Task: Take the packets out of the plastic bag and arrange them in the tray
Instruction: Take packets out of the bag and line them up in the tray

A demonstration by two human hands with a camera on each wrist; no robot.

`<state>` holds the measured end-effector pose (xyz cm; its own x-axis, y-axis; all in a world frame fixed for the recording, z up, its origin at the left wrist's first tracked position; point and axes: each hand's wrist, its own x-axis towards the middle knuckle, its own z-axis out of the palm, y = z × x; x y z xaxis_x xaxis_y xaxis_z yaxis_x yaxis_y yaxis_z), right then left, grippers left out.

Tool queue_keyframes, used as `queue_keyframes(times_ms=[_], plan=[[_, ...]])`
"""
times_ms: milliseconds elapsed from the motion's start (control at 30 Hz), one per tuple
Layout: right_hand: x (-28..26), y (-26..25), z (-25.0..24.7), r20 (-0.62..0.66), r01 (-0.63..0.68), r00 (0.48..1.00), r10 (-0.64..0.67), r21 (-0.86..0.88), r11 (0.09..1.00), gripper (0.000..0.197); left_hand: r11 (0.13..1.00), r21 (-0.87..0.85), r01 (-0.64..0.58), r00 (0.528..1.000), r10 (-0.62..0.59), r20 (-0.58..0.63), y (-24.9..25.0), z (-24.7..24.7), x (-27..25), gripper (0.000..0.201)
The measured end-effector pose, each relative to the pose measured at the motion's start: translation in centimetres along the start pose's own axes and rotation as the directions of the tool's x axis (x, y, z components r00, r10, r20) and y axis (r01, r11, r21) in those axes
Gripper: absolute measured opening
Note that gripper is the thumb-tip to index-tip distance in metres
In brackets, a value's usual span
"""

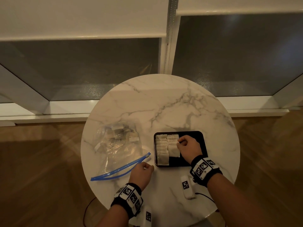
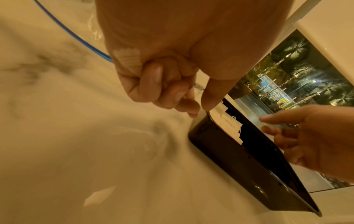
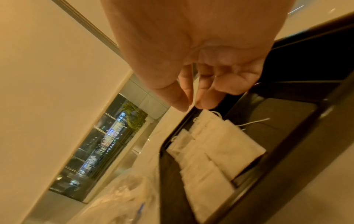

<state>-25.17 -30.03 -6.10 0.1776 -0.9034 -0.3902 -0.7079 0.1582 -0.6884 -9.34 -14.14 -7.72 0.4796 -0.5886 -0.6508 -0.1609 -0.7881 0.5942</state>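
Observation:
A clear plastic bag with a blue zip strip lies on the left of the table, with several white packets still inside. To its right the black tray holds two columns of white packets. My right hand hovers over the second column; thumb and forefinger pinch the thin edge of a packet just above the rows. My left hand rests between bag and tray, fingers curled round a white packet in its palm, close to the tray's corner.
The round marble table stands before a dark window over a wooden floor. Two white marker-tagged blocks lie near its front edge, with a thin cable beside the right one. The tray's right half is bare.

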Motion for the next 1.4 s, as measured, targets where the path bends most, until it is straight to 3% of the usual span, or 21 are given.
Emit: queue_keyframes(times_ms=[233,367,500,633,700,767,867,967,1033,1133,1400], plan=[[-4.4,-5.6,3.6,0.233,0.206,0.949,-0.212,0.047,0.977,0.003,0.999,-0.007,0.036,0.998,-0.036,-0.052,-4.2,-3.0,-1.2,0.014],[-7.1,-6.9,7.0,0.478,0.319,0.831,-0.285,0.011,0.948,0.007,0.996,0.055,0.068,0.993,-0.062,-0.102,-8.1,-6.1,-2.1,0.015],[-9.5,-7.6,11.1,0.647,0.409,0.728,-0.228,-0.142,0.901,0.02,0.987,0.115,0.115,0.985,-0.098,-0.141,-11.5,-9.5,-2.6,0.016],[-10.7,-7.9,15.5,0.592,0.443,0.78,-0.202,-0.294,0.847,0.039,0.979,0.121,0.164,0.974,-0.141,-0.178,-13.3,-12.0,-1.9,0.019],[-11.0,-7.8,17.0,0.491,0.523,0.81,-0.322,-0.354,0.775,0.041,0.973,0.134,0.189,0.969,-0.163,-0.187,-13.4,-12.9,-1.4,0.028],[-11.4,-7.8,18.1,0.386,0.6,0.798,-0.463,-0.443,0.666,0.041,0.969,0.143,0.204,0.964,-0.173,-0.2,-13.5,-13.6,-0.8,0.047],[-11.6,-7.8,19.2,0.35,0.634,0.766,-0.539,-0.546,0.547,0.048,0.981,0.12,0.15,0.962,-0.117,-0.246,-13.3,-14.5,0.0,0.067],[-11.0,-7.5,20.5,0.397,0.654,0.734,-0.551,-0.631,0.418,0.047,0.993,0.105,0.057,0.969,-0.03,-0.247,-13.1,-15.3,1.0,0.062],[-10.6,-7.7,21.1,0.419,0.656,0.726,-0.546,-0.662,0.363,0.033,0.993,0.119,0.007,0.968,0.023,-0.25,-12.9,-15.4,1.7,0.051],[-10.2,-8.3,21.8,0.448,0.664,0.72,-0.53,-0.666,0.34,0.014,0.995,0.097,-0.012,0.956,0.039,-0.291,-12.8,-15.6,2.0,0.041],[-10.9,-7.5,22.1,0.512,0.643,0.761,-0.398,-0.676,0.36,0.028,0.998,0.001,0.061,0.956,-0.058,-0.286,-14.3,-15.5,1.3,0.046]])
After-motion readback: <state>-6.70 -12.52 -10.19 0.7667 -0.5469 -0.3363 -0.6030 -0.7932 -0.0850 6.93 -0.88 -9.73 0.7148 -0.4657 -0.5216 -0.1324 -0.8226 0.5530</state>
